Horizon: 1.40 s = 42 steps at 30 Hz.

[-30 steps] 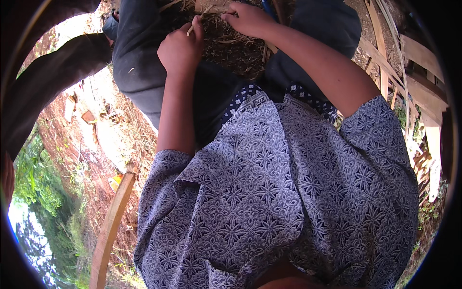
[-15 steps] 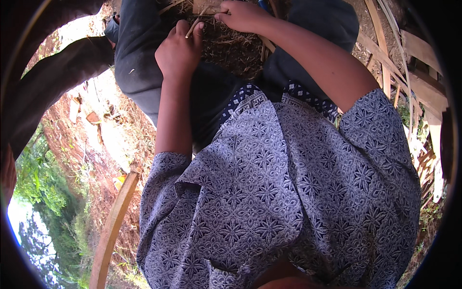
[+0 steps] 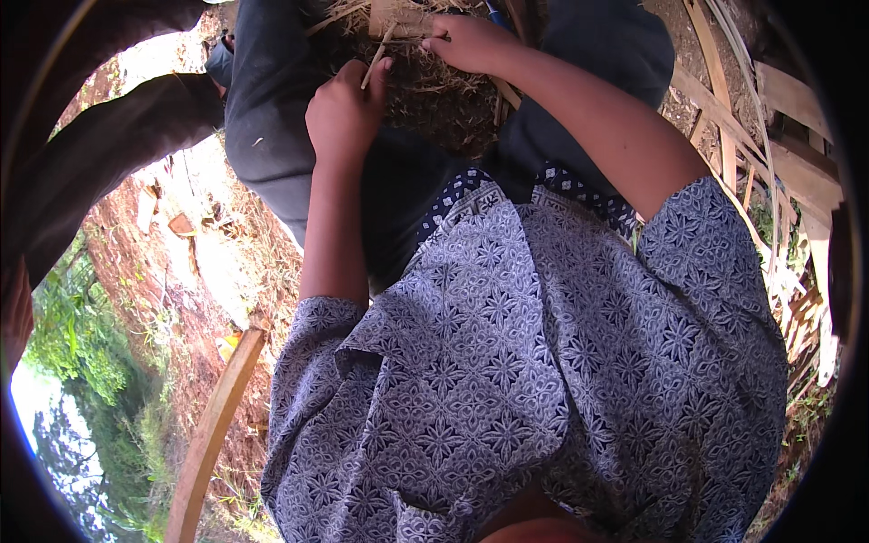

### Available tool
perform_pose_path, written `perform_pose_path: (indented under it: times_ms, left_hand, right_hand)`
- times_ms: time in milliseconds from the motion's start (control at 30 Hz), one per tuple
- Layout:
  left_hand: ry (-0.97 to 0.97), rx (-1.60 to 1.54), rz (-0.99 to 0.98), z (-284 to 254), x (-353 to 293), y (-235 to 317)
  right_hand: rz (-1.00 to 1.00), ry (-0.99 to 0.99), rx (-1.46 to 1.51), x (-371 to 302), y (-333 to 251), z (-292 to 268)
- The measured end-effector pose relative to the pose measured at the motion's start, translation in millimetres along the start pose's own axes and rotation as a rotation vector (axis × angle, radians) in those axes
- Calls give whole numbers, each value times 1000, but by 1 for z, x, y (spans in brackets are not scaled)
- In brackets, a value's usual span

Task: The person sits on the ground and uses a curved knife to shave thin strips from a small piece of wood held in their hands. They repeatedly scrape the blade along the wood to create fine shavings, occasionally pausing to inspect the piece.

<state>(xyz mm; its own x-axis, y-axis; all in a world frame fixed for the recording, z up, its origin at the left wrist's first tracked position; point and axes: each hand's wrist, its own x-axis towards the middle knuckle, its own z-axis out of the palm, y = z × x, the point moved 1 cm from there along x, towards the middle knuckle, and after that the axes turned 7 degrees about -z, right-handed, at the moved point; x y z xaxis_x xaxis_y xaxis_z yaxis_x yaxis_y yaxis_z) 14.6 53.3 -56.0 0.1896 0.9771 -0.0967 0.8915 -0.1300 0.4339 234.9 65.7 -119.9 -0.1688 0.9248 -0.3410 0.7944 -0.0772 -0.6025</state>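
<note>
My left hand is closed around a thin pale stick, which slants up past the thumb. Just to its right, at the top of the view, my right hand is curled with thumb and fingers together. Whatever lies in its grip is too small and dark to make out. Between and beyond the hands a flat piece of wood lies on the ground among pale shavings. Both hands are held between my knees.
Beside my right hand is a blue object, partly cut off. Long wooden strips and boards are piled at the right. A curved wooden pole rises at the lower left. Another person's dark-clad leg and hand show at the left.
Both hands sit slightly lower in the picture, the whole view having shifted a little. The stick in my left hand now points more steeply upward, and my right hand is a bit farther from it.
</note>
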Motion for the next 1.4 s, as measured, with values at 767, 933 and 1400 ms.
perform_pose_path:
  times_ms: [767, 933, 1400]
  left_hand:
    - [-6, -30, 191, 15, -6, 14]
    - [60, -7, 185, 14, -6, 12]
    - [105, 11, 157, 19, 1, 8]
  right_hand:
    - [117, -16, -87, 13, -8, -13]
    - [177, -80, -76, 16, -12, -18]
    - [94, -70, 2, -18, -61, -48]
